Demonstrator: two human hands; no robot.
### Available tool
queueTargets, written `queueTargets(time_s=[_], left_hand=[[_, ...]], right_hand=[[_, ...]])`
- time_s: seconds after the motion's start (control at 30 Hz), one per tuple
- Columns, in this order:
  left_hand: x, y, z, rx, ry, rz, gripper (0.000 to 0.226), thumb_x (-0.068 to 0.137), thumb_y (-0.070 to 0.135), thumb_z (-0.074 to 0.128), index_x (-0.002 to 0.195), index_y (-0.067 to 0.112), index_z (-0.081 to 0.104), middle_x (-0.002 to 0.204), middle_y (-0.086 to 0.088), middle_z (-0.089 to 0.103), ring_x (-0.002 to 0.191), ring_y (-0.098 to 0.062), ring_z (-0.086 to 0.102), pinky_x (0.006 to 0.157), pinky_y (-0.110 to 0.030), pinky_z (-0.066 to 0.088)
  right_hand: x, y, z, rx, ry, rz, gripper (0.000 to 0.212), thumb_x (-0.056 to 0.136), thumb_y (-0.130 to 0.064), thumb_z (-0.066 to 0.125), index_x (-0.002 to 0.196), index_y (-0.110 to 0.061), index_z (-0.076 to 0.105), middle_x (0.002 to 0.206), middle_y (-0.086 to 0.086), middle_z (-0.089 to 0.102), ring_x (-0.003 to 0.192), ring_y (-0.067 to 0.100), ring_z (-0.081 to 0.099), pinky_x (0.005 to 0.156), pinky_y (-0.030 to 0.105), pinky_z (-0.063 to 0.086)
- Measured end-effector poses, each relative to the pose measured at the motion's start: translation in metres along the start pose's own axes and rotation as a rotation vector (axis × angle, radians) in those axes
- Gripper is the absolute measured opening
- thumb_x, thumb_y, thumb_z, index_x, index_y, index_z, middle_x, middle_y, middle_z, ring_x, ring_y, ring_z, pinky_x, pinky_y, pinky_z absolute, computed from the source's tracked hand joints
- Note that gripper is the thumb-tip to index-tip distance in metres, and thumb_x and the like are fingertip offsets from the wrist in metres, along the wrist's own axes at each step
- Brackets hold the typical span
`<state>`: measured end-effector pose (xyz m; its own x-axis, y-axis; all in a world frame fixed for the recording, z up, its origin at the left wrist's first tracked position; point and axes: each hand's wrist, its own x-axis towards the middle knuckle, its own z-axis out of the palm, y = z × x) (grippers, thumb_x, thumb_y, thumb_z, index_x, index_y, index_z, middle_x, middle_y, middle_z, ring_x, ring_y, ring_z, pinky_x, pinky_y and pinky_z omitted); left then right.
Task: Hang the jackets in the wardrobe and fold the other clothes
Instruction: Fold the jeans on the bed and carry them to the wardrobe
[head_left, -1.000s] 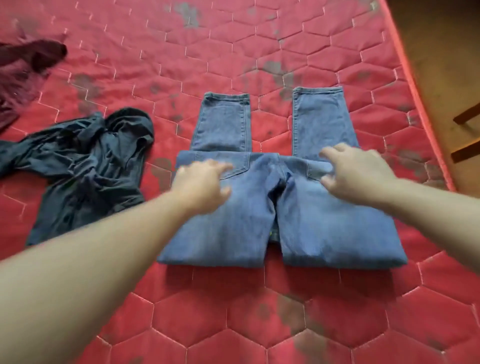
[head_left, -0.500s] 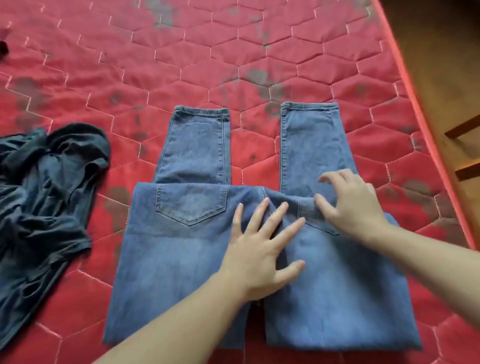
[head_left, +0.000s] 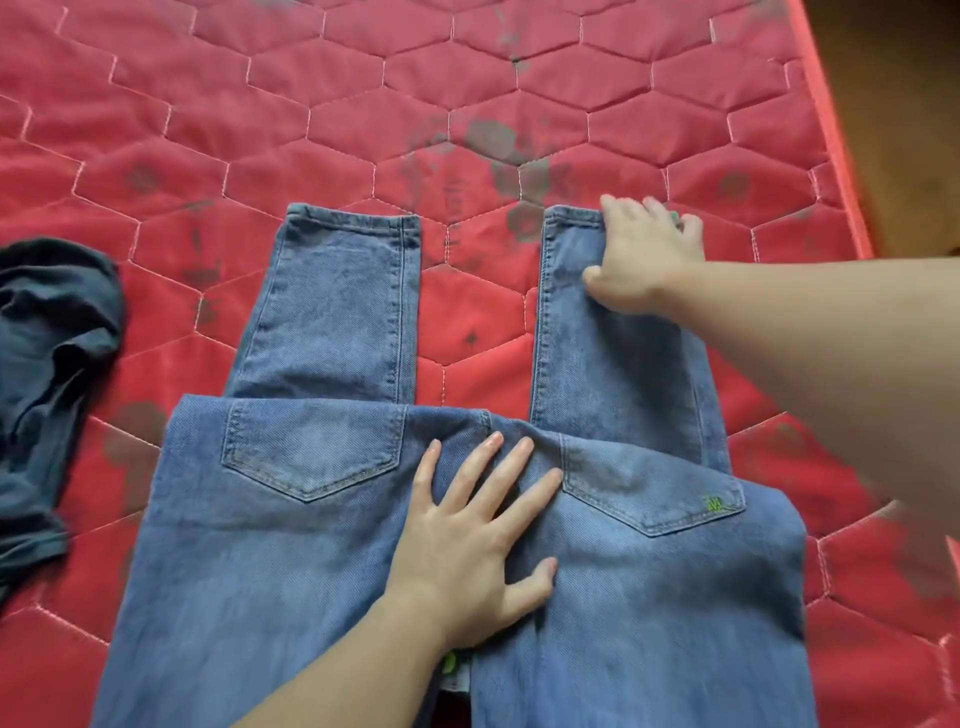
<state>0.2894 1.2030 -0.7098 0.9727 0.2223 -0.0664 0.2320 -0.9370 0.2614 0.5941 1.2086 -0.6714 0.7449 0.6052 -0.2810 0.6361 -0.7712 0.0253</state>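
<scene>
Blue jeans (head_left: 322, 519) lie back side up on the red quilted mattress (head_left: 363, 130). Their legs are folded under and point away from me. My left hand (head_left: 467, 535) presses flat on the seat seam between the two back pockets, fingers spread. My right hand (head_left: 644, 254) reaches to the far end of the right leg. Its fingers curl over the hem and the thumb lies on top of the denim. The left leg's hem (head_left: 353, 218) lies free.
A dark crumpled garment (head_left: 47, 364) lies on the mattress to the left of the jeans. The mattress's right edge (head_left: 831, 130) runs along a brown floor (head_left: 909, 104).
My right hand has moved from the right back pocket up to the hem of the right leg. My left hand stays pressed on the seat. The view has moved closer.
</scene>
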Motion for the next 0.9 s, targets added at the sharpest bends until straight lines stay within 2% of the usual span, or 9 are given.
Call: queueTargets(time_s=[0.13,0.23,0.37,0.47,0.53,0.6,0.67,0.77,0.9], left_hand=[[0.000,-0.001,0.000,0.009,0.018,0.004,0.072,0.075,0.065,0.049,0.141,0.038,0.045,0.151,0.004,0.041,0.141,-0.021,0.034,0.109,-0.065,0.020],[-0.002,0.000,-0.001,0.014,0.009,-0.004,0.071,0.076,0.065,0.047,0.141,0.038,0.044,0.151,0.004,0.041,0.141,-0.021,0.033,0.110,-0.065,0.018],[-0.004,0.000,-0.004,0.039,-0.027,-0.008,0.071,0.078,0.066,0.042,0.144,0.039,0.040,0.153,0.004,0.037,0.144,-0.021,0.028,0.113,-0.062,0.012],[-0.002,0.001,-0.011,0.040,-0.070,-0.028,0.072,0.079,0.068,0.036,0.146,0.041,0.035,0.157,0.006,0.030,0.147,-0.018,0.020,0.116,-0.059,0.004],[-0.002,0.002,-0.015,-0.007,-0.049,-0.035,0.072,0.079,0.068,0.040,0.144,0.038,0.038,0.157,0.007,0.029,0.147,-0.016,0.017,0.117,-0.055,0.000],[-0.007,0.002,-0.020,-0.130,0.005,-0.045,0.065,0.077,0.061,0.051,0.134,0.030,0.051,0.150,0.001,0.039,0.144,-0.020,0.027,0.117,-0.052,0.008],[-0.017,0.002,-0.027,-0.195,0.118,-0.059,0.053,0.078,0.052,0.054,0.121,0.022,0.060,0.133,-0.006,0.051,0.130,-0.028,0.042,0.110,-0.048,0.027],[-0.039,-0.003,-0.036,-0.199,0.186,-0.049,0.051,0.082,0.050,0.047,0.122,0.022,0.062,0.125,-0.006,0.054,0.120,-0.031,0.048,0.101,-0.046,0.036],[-0.065,-0.024,-0.046,-0.043,0.066,-0.057,0.060,0.087,0.057,0.031,0.138,0.032,0.050,0.143,-0.004,0.047,0.134,-0.029,0.039,0.109,-0.050,0.027]], right_hand=[[-0.001,-0.004,-0.007,0.048,0.038,0.043,0.026,0.078,-0.033,0.054,0.100,-0.019,0.048,0.105,0.008,0.058,0.110,0.031,0.053,0.102,0.048,0.026],[-0.030,0.001,-0.010,0.193,0.136,-0.059,0.007,0.081,-0.026,0.052,0.082,-0.022,0.047,0.085,0.000,0.054,0.087,0.025,0.047,0.098,0.046,0.026],[-0.102,0.008,-0.020,0.284,0.310,-0.238,0.017,0.080,-0.021,0.058,0.077,-0.023,0.041,0.083,0.009,0.058,0.080,0.033,0.053,0.078,0.041,0.035],[-0.179,0.015,-0.024,0.281,0.209,-0.371,0.030,0.073,-0.019,0.064,0.074,-0.024,0.035,0.071,0.006,0.052,0.074,0.038,0.057,0.059,0.036,0.035],[-0.227,0.019,-0.019,0.185,0.070,-0.409,0.028,0.073,-0.023,0.065,0.076,-0.022,0.038,0.071,0.004,0.055,0.076,0.036,0.059,0.058,0.036,0.037],[-0.259,0.023,-0.010,0.128,0.010,-0.419,0.019,0.074,-0.024,0.064,0.081,-0.019,0.047,0.078,0.002,0.062,0.078,0.034,0.060,0.058,0.036,0.040],[-0.280,0.025,-0.004,0.122,0.057,-0.434,0.019,0.070,-0.021,0.067,0.080,-0.017,0.052,0.075,0.002,0.063,0.071,0.033,0.062,0.054,0.035,0.038],[-0.313,0.018,0.010,0.098,0.103,-0.463,0.021,0.068,-0.023,0.069,0.079,-0.017,0.052,0.071,0.001,0.061,0.062,0.033,0.063,0.048,0.032,0.036],[-0.346,0.000,0.041,-0.087,-0.151,-0.482,0.019,0.081,-0.036,0.052,0.095,-0.026,0.043,0.097,-0.002,0.061,0.091,0.028,0.064,0.060,0.033,0.036]])
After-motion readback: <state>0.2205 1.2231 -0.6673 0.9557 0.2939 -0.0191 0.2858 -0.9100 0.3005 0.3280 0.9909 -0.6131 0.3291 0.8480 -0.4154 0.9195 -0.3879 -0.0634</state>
